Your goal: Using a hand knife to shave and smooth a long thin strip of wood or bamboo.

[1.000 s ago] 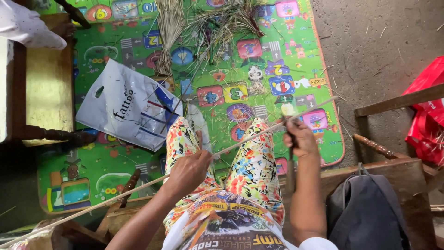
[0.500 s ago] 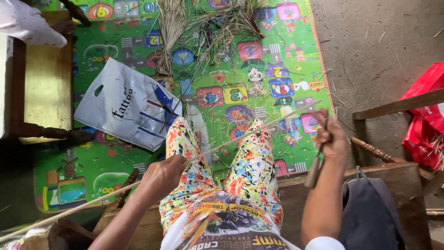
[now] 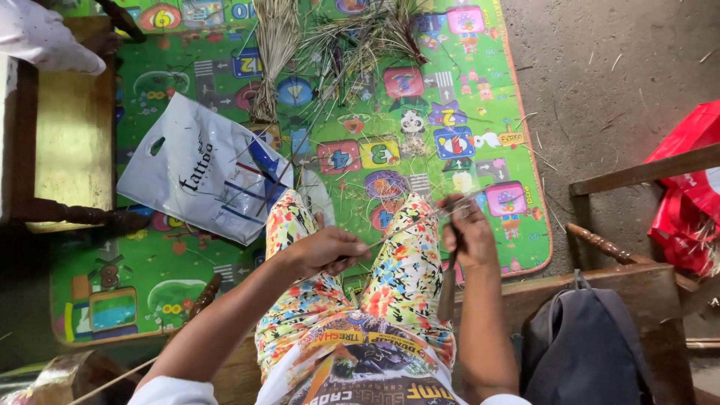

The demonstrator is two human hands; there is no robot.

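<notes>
I sit with my legs in flowered trousers (image 3: 405, 270) stretched over a colourful play mat (image 3: 187, 285). My left hand (image 3: 326, 251) is closed around a long thin pale stick (image 3: 112, 381) that runs from the lower left, across my lap, toward my right hand. Just above my right knee, my right hand (image 3: 469, 234) grips a knife (image 3: 448, 291) with its dark end pointing down. The stick's far tip (image 3: 431, 216) meets the right hand's fingers. Whether those fingers also pinch the tip I cannot tell.
A white plastic bag (image 3: 199, 171) lies on the mat left of my legs. Bundles of dry strips and sticks (image 3: 330, 45) lie at the mat's far end. A wooden chair (image 3: 64, 142) stands at left. A dark backpack (image 3: 581, 352) and red bags (image 3: 686, 187) are at right.
My right hand swung out to the right with the knife, then came back in toward my knee. My left hand shifted along the stick and now sits higher over my left thigh.
</notes>
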